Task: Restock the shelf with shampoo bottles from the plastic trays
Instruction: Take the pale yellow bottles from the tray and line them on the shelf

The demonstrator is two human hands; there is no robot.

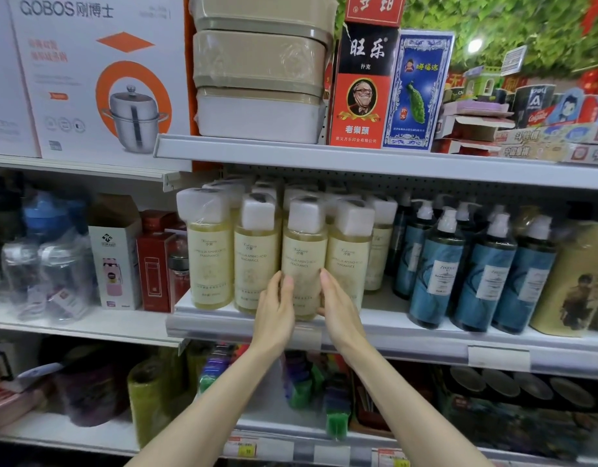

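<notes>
Hands both raised at the front edge of the middle shelf (pixel 392 326). Left hand (pixel 274 310) and right hand (pixel 341 308) flank one pale yellow shampoo bottle (pixel 302 257) with a white square cap, third from the left in the front row. Fingers (pixel 286 284) of each hand lie straight and flat against the bottle's lower sides, palms facing, the gap between them narrow; no curl round it seen. Bottle upright, base at the shelf's front edge, tight between its neighbours; cannot tell if it rests or is lifted. Matching yellow bottles (pixel 210 261) stand beside and behind it, toward the left end. Blue pump bottles (pixel 435 274) line the front edge to the right. Upper shelf (pixel 291 153) carries stacked beige tubs (pixel 260 62) and card boxes (pixel 361 96).
</notes>
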